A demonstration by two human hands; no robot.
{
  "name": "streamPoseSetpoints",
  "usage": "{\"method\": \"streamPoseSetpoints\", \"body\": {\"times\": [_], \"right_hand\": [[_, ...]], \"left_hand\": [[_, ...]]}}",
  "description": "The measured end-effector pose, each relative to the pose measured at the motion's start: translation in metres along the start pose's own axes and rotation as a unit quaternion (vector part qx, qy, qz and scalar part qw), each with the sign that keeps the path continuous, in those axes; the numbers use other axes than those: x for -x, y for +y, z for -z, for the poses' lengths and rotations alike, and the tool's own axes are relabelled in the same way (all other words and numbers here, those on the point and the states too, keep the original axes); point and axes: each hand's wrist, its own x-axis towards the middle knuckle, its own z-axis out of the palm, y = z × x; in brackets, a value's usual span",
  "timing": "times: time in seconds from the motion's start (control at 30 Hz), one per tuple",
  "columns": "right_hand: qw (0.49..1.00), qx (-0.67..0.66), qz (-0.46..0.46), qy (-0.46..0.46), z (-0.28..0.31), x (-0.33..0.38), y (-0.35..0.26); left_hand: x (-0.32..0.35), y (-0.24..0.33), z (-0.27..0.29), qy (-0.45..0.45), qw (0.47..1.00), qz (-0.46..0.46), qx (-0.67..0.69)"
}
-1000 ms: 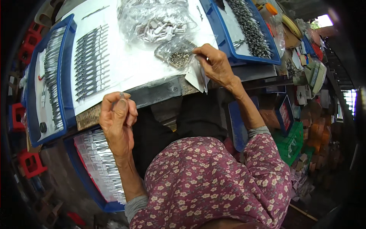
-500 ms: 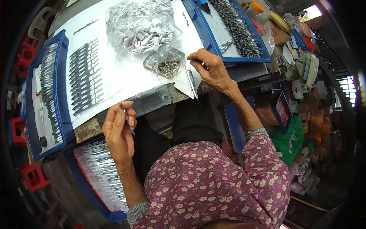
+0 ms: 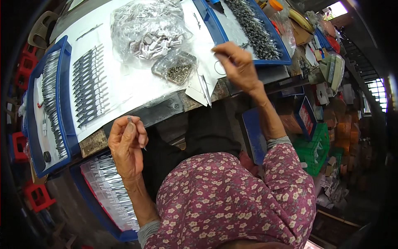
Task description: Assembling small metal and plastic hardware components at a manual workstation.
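My left hand (image 3: 127,145) is raised just off the table's front edge, fingers pinched around a slim dark-metal piece; only its small ends show. Farther right, my right hand (image 3: 242,68) hovers over the table edge beside the blue tray of dark parts. Motion smears its curled fingers, and no object shows in them. Silver tweezers (image 3: 205,90) lie on a white card (image 3: 195,90) at the front edge, apart from that hand. Beside them, a clear plastic dish (image 3: 161,68) holds many tiny brass-coloured metal pieces (image 3: 179,74).
A row of dark flat parts (image 3: 89,85) lies on the white sheet. Behind the dish sits a clear bag of pale plastic pieces (image 3: 155,43). Blue trays of parts stand left (image 3: 63,95) and right (image 3: 265,62). Below the table is another blue tray (image 3: 124,235).
My right hand has moved up and to the right, away from the tweezers, which stay on the card. My left hand keeps its pinch, nearly in place. The whole view has shifted slightly.
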Motion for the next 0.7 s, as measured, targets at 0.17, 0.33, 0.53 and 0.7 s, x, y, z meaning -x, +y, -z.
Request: {"method": "streamPoseSetpoints", "body": {"times": [0.17, 0.33, 0.53, 0.7], "right_hand": [[0.988, 0.127, -0.084, -0.036, 0.052, -0.017, 0.066], [0.938, 0.254, -0.013, -0.235, 0.062, -0.018, 0.113], [0.895, 0.283, 0.069, -0.339, 0.058, -0.028, 0.128], [0.884, 0.307, 0.084, -0.342, 0.053, -0.033, 0.129]], "left_hand": [[-0.002, 0.0, -0.011, 0.012, 1.0, -0.001, -0.02], [-0.003, -0.004, -0.014, 0.005, 0.999, 0.007, -0.037], [-0.004, -0.006, -0.013, 0.01, 0.999, 0.011, -0.048], [-0.003, -0.005, -0.015, 0.025, 0.999, 0.012, -0.036]]}}
